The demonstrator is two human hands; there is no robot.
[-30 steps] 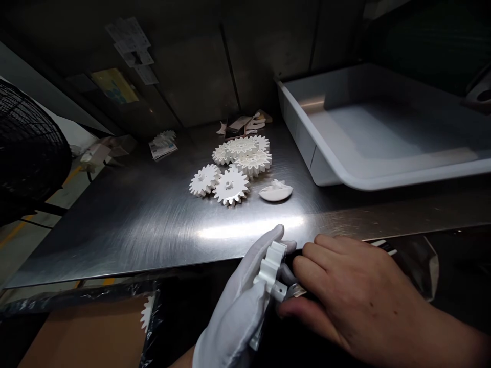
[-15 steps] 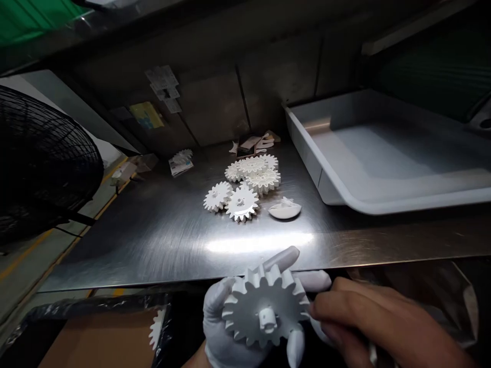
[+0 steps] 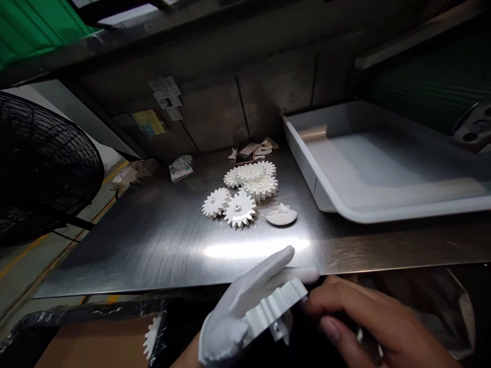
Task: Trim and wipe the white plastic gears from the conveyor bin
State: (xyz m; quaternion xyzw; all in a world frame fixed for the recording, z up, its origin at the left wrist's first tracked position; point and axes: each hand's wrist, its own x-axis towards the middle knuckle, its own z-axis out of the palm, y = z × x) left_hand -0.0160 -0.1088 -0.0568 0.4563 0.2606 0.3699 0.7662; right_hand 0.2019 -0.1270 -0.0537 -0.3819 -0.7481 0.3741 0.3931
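Note:
My left hand (image 3: 233, 312), in a white glove, holds a white plastic gear (image 3: 274, 306) just below the table's front edge. The gear is tilted so its toothed rim faces up, and its hub points down. My bare right hand (image 3: 368, 317) is closed at the gear's right side, fingertips by the teeth. A slim metal tool (image 3: 370, 345) shows in part under its fingers; its kind is hidden. Several more white gears (image 3: 240, 208) lie in a cluster on the metal table (image 3: 153, 245). Right of them sits a small pale dish-shaped piece (image 3: 282, 215).
A large white tray (image 3: 318, 184) stands at the right. A black fan (image 3: 49, 163) is at the left. Below it, a box (image 3: 99, 342) lined with black plastic shows one gear (image 3: 151, 337). A phone-like object (image 3: 245, 152) and papers (image 3: 182, 173) lie at the back.
My left hand has turned the gear from face-on to nearly edge-on. My right hand stays at its right side. The view has tipped up slightly.

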